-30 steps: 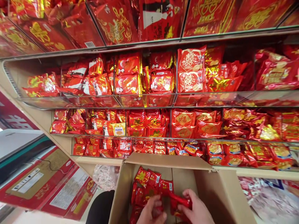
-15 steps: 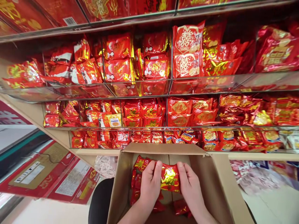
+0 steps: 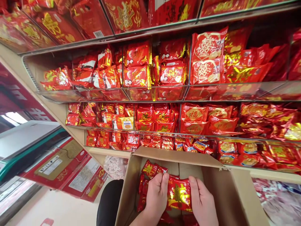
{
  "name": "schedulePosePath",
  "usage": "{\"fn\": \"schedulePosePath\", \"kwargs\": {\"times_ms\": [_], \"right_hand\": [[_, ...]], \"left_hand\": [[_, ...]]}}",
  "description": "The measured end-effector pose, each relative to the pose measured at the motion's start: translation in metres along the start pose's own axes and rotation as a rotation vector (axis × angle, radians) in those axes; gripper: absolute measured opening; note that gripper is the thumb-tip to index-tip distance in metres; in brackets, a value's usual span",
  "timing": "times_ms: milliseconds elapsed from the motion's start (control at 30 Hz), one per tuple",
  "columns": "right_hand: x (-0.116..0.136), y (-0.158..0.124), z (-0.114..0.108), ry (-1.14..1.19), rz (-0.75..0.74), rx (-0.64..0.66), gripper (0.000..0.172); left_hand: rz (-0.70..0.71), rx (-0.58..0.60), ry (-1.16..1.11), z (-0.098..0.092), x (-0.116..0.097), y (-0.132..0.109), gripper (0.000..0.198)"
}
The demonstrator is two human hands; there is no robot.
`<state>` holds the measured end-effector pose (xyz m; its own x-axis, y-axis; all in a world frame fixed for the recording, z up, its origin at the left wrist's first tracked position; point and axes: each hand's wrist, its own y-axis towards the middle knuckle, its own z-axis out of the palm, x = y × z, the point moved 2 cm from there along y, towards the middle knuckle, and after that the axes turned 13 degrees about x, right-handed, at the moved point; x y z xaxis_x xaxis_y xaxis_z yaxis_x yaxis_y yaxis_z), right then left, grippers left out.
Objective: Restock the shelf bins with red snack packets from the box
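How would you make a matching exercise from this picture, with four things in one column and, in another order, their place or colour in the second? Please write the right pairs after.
1. Held packet
2. Cardboard box
3. Packet marked "Cookies"
4. Person's knee

A. Yellow and white, on a shelf
B. Black, left of the box
C. Shiny red and gold, between left hand and right hand
D. Brown, open, with red packets inside

Pairs: 1-C, 2-D, 3-A, 4-B
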<state>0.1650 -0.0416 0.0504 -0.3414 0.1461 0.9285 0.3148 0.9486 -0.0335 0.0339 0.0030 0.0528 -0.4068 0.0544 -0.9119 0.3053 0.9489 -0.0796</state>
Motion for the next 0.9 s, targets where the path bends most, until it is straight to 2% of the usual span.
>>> {"fn": "schedulePosePath", "kwargs": {"times_ms": [100, 200, 300, 367, 400, 467, 600, 667, 900], "right_hand": [[0.001, 0.0, 0.0, -0.032, -0.02, -0.006, 0.043], [-0.002, 0.002, -0.002, -0.044, -0.025, -0.011, 0.043], [-0.007, 0.005, -0.004, -0.031, 0.003, 0.011, 0.043], [-0.012, 0.006, -0.003, -0.004, 0.029, 0.029, 0.043], [-0.013, 0.006, -0.003, 0.012, 0.038, 0.033, 0.043], [-0.016, 0.006, -0.001, 0.043, 0.043, 0.044, 0.042], [-0.017, 0.007, 0.0, 0.106, 0.036, 0.051, 0.041], [-0.017, 0.009, 0.0, 0.127, 0.038, 0.047, 0.042], [-0.022, 0.015, 0.002, 0.331, 0.11, 0.157, 0.047]], "left_hand": [[-0.007, -0.018, -0.058, -0.001, -0.001, -0.003, 0.043], [-0.058, 0.012, -0.279, -0.002, -0.004, -0.008, 0.04], [-0.034, 0.224, -0.577, 0.002, -0.007, -0.014, 0.032], [0.028, 0.376, -0.679, 0.005, -0.008, -0.017, 0.032], [0.056, 0.408, -0.705, 0.007, -0.007, -0.018, 0.032], [0.093, 0.406, -0.738, 0.008, -0.002, -0.018, 0.037], [0.091, 0.376, -0.69, 0.011, 0.008, -0.016, 0.071], [0.074, 0.369, -0.663, 0.011, 0.011, -0.015, 0.081], [-0.008, 0.31, -0.652, 0.01, -0.002, -0.019, 0.085]]}}
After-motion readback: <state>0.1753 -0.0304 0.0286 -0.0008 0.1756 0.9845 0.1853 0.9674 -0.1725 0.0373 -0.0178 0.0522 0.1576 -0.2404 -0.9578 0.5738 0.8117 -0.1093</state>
